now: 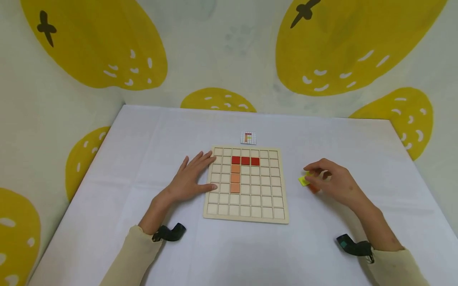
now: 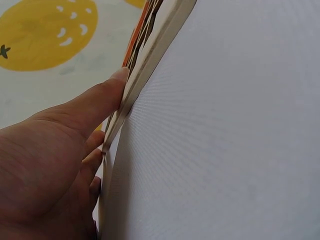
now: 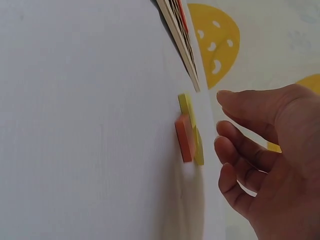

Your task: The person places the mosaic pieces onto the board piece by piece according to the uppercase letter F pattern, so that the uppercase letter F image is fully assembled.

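A square wooden grid board (image 1: 247, 216) lies on the table. Three red tiles (image 1: 245, 161) form a row in it, and three orange tiles (image 1: 235, 178) run down beneath the leftmost red one. My left hand (image 1: 189, 180) rests on the board's left edge, fingers spread and thumb on the rim; its thumb (image 2: 97, 102) also shows in the left wrist view. To the right of the board, my right hand (image 1: 330, 182) hovers with bent fingers over loose yellow tiles (image 1: 303, 181) and an orange tile (image 3: 184, 138). The right wrist view shows a gap between fingertips and tiles.
A small pattern card (image 1: 248, 138) lies just behind the board. White cloth (image 1: 161, 131) covers the table. A fabric backdrop with yellow fruit prints (image 1: 218, 99) stands behind it. A black wrist camera (image 1: 169, 232) sits on each forearm.
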`<state>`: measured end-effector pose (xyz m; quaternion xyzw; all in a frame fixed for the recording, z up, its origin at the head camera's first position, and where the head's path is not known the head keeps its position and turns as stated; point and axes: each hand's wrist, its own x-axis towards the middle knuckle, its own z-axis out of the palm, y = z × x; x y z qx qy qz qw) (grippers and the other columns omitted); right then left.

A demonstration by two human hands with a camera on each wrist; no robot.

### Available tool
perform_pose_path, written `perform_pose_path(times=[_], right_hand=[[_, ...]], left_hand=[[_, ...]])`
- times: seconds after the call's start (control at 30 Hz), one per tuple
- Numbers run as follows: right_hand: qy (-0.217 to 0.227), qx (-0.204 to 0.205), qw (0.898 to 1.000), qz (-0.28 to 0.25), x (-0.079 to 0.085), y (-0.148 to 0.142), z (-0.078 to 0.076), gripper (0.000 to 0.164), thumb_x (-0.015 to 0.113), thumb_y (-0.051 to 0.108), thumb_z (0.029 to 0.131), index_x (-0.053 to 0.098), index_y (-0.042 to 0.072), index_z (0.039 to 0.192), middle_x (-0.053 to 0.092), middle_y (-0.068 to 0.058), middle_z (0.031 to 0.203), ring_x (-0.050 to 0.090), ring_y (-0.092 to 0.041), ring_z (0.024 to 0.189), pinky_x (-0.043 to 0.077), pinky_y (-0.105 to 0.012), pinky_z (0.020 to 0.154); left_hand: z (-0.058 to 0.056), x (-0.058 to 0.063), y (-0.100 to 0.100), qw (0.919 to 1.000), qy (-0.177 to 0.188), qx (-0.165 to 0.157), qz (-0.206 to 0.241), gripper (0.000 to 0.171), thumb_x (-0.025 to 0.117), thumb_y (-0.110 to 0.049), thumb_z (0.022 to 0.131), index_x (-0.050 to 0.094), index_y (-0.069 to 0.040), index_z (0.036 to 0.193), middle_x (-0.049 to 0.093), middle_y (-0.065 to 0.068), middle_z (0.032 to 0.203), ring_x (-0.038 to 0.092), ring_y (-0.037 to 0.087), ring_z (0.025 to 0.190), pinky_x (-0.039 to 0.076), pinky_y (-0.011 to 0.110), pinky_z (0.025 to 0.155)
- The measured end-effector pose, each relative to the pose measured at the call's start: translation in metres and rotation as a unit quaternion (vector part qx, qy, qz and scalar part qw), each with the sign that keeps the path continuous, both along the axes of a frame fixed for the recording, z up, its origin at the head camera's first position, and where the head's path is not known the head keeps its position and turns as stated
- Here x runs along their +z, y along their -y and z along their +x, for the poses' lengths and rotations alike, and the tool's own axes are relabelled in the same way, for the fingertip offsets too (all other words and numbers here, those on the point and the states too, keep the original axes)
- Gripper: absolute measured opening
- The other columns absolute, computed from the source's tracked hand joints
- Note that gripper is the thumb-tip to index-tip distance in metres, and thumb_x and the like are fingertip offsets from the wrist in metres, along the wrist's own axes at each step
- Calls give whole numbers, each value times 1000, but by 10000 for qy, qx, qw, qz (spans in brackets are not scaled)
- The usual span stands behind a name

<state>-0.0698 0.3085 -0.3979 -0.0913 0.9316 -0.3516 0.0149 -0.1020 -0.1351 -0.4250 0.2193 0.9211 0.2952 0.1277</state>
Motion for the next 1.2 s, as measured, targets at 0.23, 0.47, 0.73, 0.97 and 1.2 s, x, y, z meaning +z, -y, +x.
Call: perform_pose_path(times=[0.23,0.47,0.73,0.97,1.2], right_hand=[[138,-13,9996,245,2,-15,3,24,81,17,91,75,13,114,72,-4,101,55,-3,87,44,-10,75],[300,245,9987,330,1,-24,5,23,85,19,88,75,16,109,73,-2,103,57,-4,88,46,-11,76],[255,498,9975,429,-9,-29,11,28,90,21,82,74,21,106,69,4,102,53,-4,91,42,-9,80],[204,861,9951,445,-9,-31,13,36,92,12,78,73,21,107,65,6,102,52,-4,90,41,-10,81],[17,839,9953,489,-11,-30,10,29,89,9,80,75,20,103,66,7,95,55,-4,84,45,-10,76]], left_hand=[[-3,0,-1,10000,-10,-27,-18,90,78,-44,92,32,-19,165,21,1,176,10,29,166,-3,62,132],[-4,-1,-2,10000,16,-25,-63,90,77,-45,92,31,-20,165,21,0,176,10,28,166,-3,62,132],[-2,-3,-2,9999,101,36,-70,90,77,-45,92,31,-22,165,21,-1,176,9,27,166,-3,61,132],[0,-3,-2,9999,153,42,-43,90,77,-45,91,32,-21,165,21,-2,176,9,27,166,-4,60,132],[0,-4,-2,9999,135,52,-51,90,77,-45,92,31,-22,165,21,-1,176,9,27,166,-4,60,132]])
